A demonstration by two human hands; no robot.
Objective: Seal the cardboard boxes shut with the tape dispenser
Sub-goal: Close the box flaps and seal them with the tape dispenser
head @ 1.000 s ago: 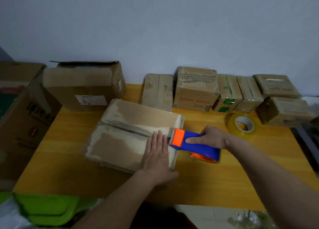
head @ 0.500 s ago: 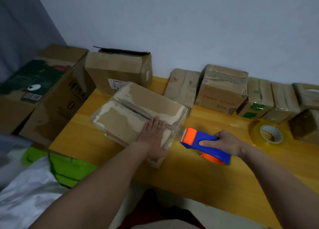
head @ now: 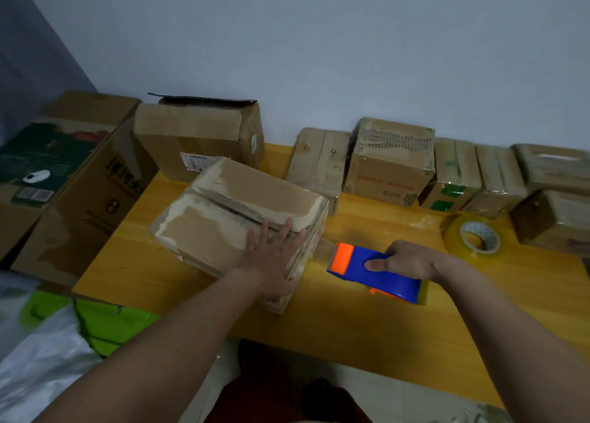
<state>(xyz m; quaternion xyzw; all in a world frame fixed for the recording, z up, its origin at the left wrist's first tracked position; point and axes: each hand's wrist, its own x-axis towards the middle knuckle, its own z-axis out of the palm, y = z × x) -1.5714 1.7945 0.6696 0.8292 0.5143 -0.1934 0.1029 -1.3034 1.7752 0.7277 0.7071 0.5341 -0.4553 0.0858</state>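
On table centre: cardboard box (head: 236,224), flaps closed, seam looks untaped. Left hand (head: 274,256) flat on near-right corner, fingers straight. Right hand (head: 412,260) grips tape dispenser (head: 373,272) just right of box. Sealing not begun; far-right row of boxes (head: 392,164) looks already taped.

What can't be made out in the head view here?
- Tape dispenser: its roll and underside, hidden by the right hand and the blue body.
- Box seam's near end: covered by the left hand.
- Rightmost boxes: cut off by the frame edge.
- Box label: print too small.
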